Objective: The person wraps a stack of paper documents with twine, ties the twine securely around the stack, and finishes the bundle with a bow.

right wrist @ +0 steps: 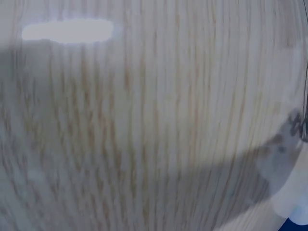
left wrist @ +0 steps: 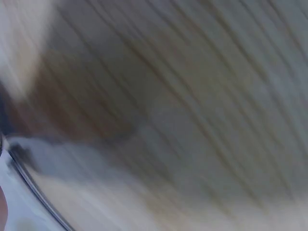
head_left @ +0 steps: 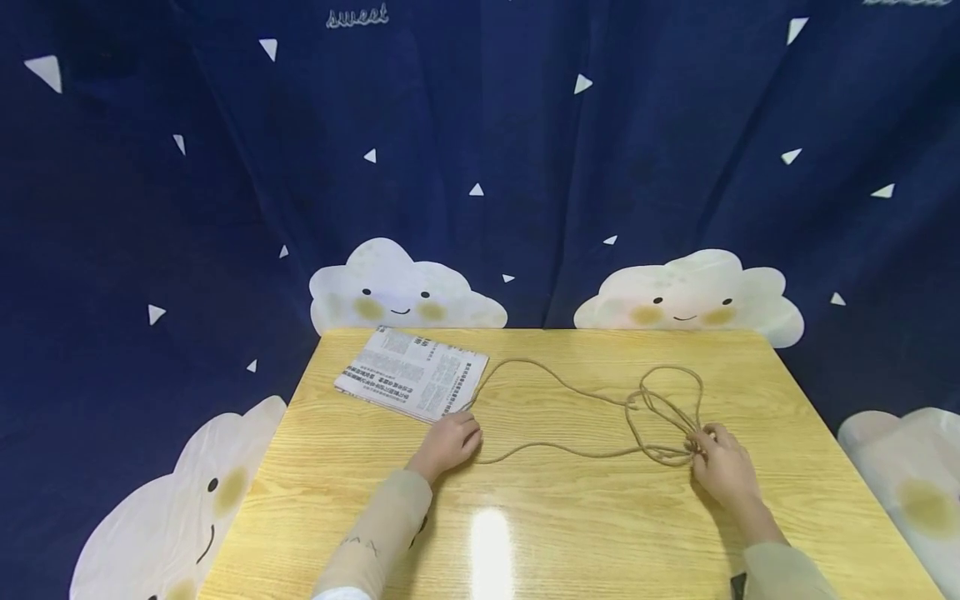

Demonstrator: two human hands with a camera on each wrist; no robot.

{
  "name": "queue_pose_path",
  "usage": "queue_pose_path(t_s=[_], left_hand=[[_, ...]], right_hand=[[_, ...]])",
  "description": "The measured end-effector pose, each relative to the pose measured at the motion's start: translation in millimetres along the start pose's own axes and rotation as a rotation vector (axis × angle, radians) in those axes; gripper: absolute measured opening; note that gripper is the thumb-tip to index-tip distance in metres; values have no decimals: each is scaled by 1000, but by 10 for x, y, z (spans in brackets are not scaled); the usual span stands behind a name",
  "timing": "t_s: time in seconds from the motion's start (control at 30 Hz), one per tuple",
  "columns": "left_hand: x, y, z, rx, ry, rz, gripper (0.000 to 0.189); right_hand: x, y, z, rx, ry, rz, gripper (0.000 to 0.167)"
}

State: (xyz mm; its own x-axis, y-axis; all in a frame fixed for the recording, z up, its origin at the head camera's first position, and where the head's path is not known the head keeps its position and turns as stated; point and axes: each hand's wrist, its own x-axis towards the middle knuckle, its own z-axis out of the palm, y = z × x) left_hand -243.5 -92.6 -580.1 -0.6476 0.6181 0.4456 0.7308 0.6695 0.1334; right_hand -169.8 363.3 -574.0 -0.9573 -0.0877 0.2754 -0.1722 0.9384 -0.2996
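A thin brown rope [head_left: 558, 446] lies over the wooden table in the head view, with several loose loops gathered at its right end. My right hand [head_left: 723, 467] pinches the gathered loops where they meet. At the other end, my left hand [head_left: 447, 443] has its fingers curled over the rope; two strands run rightward from it. A folded newspaper [head_left: 412, 375] lies just beyond the left hand, its near corner right by the knuckles. Both wrist views show mainly blurred wood grain and shadow, without the rope.
The wooden table [head_left: 577, 533] reaches back to a dark blue curtain [head_left: 480, 125] printed with clouds and triangles. A bright light reflection shows on the tabletop between the forearms.
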Motion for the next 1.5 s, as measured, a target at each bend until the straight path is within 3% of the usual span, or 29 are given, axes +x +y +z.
queue_pose_path(t_s=[0.13, 0.3, 0.43, 0.53, 0.67, 0.87, 1.2, 1.33, 1.5], left_hand=[[136, 186, 54, -49, -104, 23, 12], [251, 438, 165, -56, -300, 31, 28], [266, 593, 260, -2, -349, -7, 17], [256, 660, 293, 26, -348, -45, 8], [198, 651, 211, -3, -377, -156, 6], [-13, 488, 14, -66, -397, -343, 12], [-381, 318, -278, -176, -395, -542, 8], [-535, 264, -398, -253, -394, -627, 6], [-696, 197, -544, -291, -371, -679, 6]], right_hand=[[69, -107, 42, 56, 34, -68, 34], [122, -282, 192, 116, 13, -277, 33], [88, -384, 329, 94, 11, -412, 36], [43, -410, 410, 42, 28, -453, 36], [8, -372, 472, 0, 78, -414, 26], [-48, -227, 426, 13, 125, -302, 19], [-66, -46, 263, -23, 85, -139, 17], [-83, 14, 200, -26, 93, -119, 21], [-110, 80, 159, -21, 88, -97, 28]])
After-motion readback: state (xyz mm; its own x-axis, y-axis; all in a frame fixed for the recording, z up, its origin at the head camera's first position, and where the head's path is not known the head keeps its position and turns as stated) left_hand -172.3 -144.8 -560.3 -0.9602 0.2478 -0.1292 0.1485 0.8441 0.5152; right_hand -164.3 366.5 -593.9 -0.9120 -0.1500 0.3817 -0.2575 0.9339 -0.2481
